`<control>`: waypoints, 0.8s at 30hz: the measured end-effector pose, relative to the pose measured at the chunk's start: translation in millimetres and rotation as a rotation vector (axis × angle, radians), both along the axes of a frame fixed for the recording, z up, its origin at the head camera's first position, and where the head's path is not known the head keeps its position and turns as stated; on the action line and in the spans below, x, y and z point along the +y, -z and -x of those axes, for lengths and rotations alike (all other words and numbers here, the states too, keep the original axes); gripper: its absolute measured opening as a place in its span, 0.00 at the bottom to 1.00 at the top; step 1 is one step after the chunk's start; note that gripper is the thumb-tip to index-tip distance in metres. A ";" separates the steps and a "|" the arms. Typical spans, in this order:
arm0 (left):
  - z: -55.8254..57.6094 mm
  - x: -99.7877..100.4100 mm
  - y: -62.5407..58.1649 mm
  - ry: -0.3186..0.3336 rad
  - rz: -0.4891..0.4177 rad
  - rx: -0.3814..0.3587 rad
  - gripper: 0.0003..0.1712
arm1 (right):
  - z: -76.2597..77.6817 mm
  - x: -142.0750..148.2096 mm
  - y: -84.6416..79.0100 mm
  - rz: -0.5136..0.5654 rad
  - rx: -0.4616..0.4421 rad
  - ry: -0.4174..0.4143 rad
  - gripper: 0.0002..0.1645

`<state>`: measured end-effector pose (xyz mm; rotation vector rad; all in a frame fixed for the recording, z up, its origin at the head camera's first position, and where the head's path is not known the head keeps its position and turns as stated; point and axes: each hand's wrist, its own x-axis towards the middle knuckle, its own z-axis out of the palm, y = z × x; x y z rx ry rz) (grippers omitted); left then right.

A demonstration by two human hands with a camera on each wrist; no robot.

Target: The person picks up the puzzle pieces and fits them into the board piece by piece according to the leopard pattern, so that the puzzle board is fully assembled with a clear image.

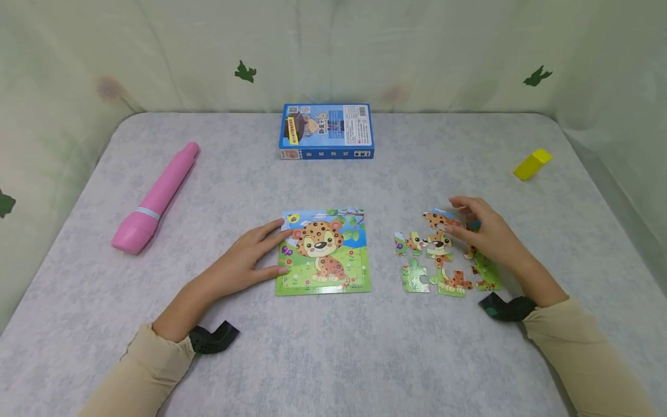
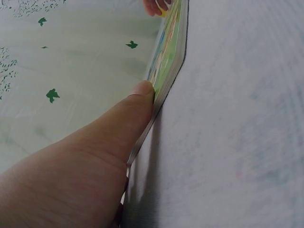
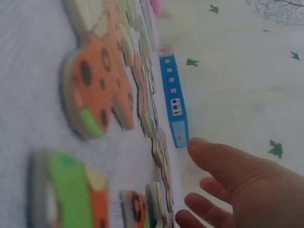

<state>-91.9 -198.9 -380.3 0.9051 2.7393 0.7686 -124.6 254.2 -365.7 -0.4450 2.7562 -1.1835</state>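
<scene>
A square board (image 1: 322, 289) with a leopard picture lies flat in the middle of the table. My left hand (image 1: 250, 258) rests at its left side, thumb and fingertips touching the edge; in the left wrist view the thumb (image 2: 123, 111) presses on the rim. To the right lie several loose jigsaw pieces (image 1: 416, 278) with parts of a similar leopard. Over the right part of these pieces hovers my right hand (image 1: 487, 231), thumb and fingers spread apart. It covers some of them. The right wrist view shows nothing between its thumb and fingers, with an orange spotted piece (image 3: 97, 80) close by.
A blue box (image 1: 326, 132) with printed labels lies at the back middle. On the left is a pink microphone-shaped thing (image 1: 161, 197), lying aslant. A small yellow block (image 1: 532, 164) sits at the back right. A pale curtain (image 1: 333, 52) hangs behind the table.
</scene>
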 end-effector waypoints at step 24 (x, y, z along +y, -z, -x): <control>-0.4 0.7 -2.1 -0.005 -0.001 -0.016 0.40 | -3.0 -10.2 -12.4 -0.094 0.163 -0.043 0.27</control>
